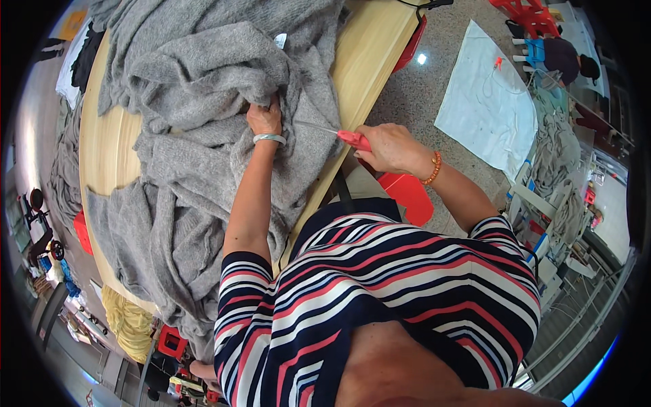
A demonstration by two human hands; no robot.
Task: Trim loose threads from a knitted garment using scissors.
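Note:
Soft grey knit garments [203, 71] lie heaped across the wooden table. My left hand [266, 121], with a pale bangle at the wrist, is closed on a fold of the grey knit; its fingertips are partly buried in the cloth. To its right, my right hand [390, 148] grips a red-handled tool [354, 140] with a thin metal shaft. The shaft points left over the knit towards my left hand. Whether its tip touches the cloth I cannot tell. A small white label [280, 41] shows on the garment beyond my left hand.
The wooden table [369, 57] has its right edge beside my right hand. A red stool [407, 198] stands below that edge. White sheeting [485, 102] lies on the speckled floor. Another person [563, 61] is at the far right. Yellow cloth [127, 322] hangs at the lower left.

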